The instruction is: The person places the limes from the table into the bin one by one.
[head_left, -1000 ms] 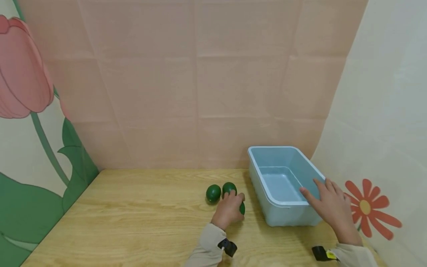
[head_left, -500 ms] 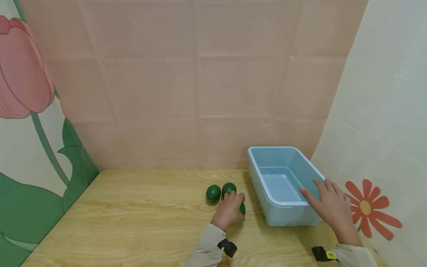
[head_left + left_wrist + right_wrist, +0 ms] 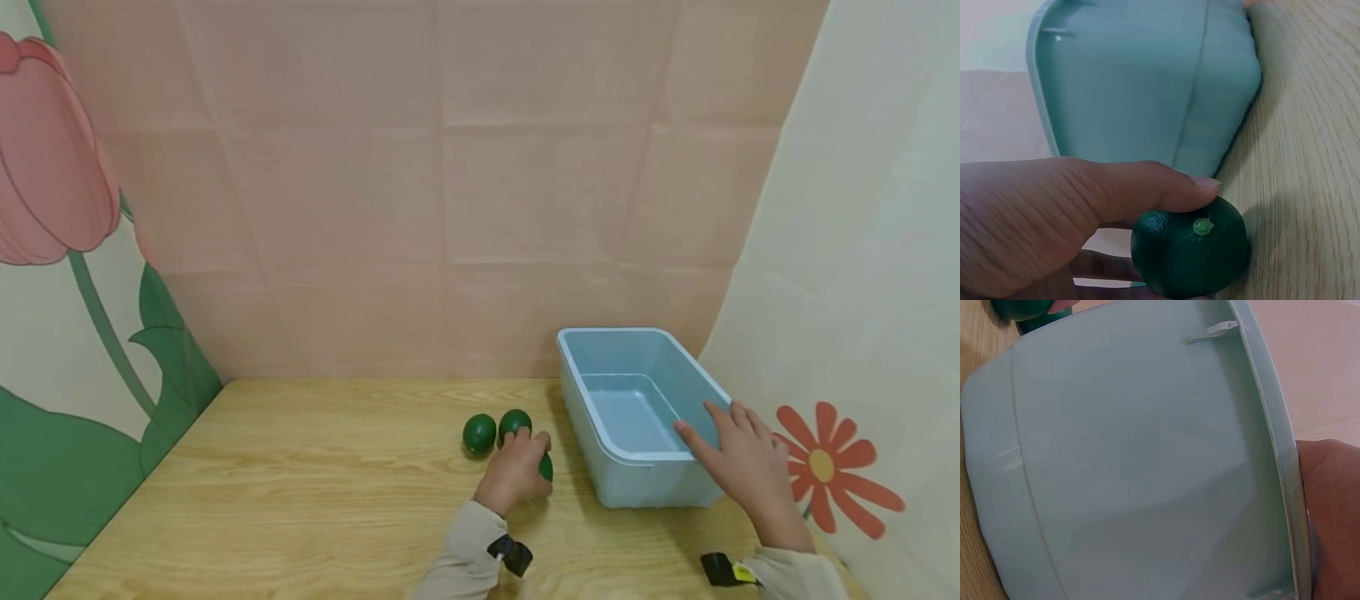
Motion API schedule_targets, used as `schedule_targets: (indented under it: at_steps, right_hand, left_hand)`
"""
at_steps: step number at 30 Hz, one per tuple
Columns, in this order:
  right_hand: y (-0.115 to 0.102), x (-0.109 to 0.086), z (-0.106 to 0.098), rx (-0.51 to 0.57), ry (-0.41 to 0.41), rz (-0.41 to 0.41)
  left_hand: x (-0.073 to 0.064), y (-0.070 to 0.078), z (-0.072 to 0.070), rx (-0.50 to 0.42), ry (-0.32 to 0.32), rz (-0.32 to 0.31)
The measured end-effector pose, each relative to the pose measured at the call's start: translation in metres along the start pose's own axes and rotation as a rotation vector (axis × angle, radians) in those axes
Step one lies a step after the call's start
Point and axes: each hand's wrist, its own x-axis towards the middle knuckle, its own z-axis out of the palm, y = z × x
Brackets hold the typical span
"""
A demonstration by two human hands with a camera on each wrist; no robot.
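My left hand (image 3: 513, 475) reaches down to the table left of a light blue plastic bin. Its thumb and fingers grip a round, dark green citrus fruit like a lime (image 3: 1191, 250), low over the wood, stem end towards the left wrist camera. Most of this fruit is hidden by the hand in the head view. Two more green fruits lie just beyond, one farther left (image 3: 479, 435) and one partly behind the fingers (image 3: 514, 422). My right hand (image 3: 750, 467) rests over the near right corner of the bin (image 3: 652, 483), thumb and fingers spread across its rim.
A wooden table (image 3: 300, 483) stretches out to the left. The pinkish back sheet (image 3: 420, 208) meets its far edge. A pale sheet with a printed red flower (image 3: 821, 467) stands close on the right, and a printed tulip (image 3: 52, 158) on the left.
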Motion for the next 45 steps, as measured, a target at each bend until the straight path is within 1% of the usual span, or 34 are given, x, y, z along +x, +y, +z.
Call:
schedule_targets:
  at_steps: [10, 24, 30, 37, 45]
  right_hand:
    - [0.0005, 0.0012, -0.0016, 0.000, -0.019, 0.008]
    - [0.0007, 0.0011, -0.0003, 0.005, -0.017, 0.010]
    - [0.0010, 0.0008, 0.0000, 0.002, -0.009, 0.007]
    - [0.0014, 0.0003, 0.0000, 0.006, -0.009, 0.003]
    - [0.0018, 0.0003, 0.0012, 0.002, -0.002, 0.001]
  left_hand:
    - [0.0018, 0.0008, -0.0018, -0.011, 0.017, 0.000]
    - [0.0008, 0.0048, -0.0056, -0.015, 0.026, -0.019]
    - [0.0006, 0.0065, -0.0075, -0.027, 0.036, -0.015]
    - [0.0011, 0.0062, -0.0069, -0.036, 0.034, -0.019]
    - [0.0021, 0.0070, -0.0064, -0.033, 0.048, -0.019]
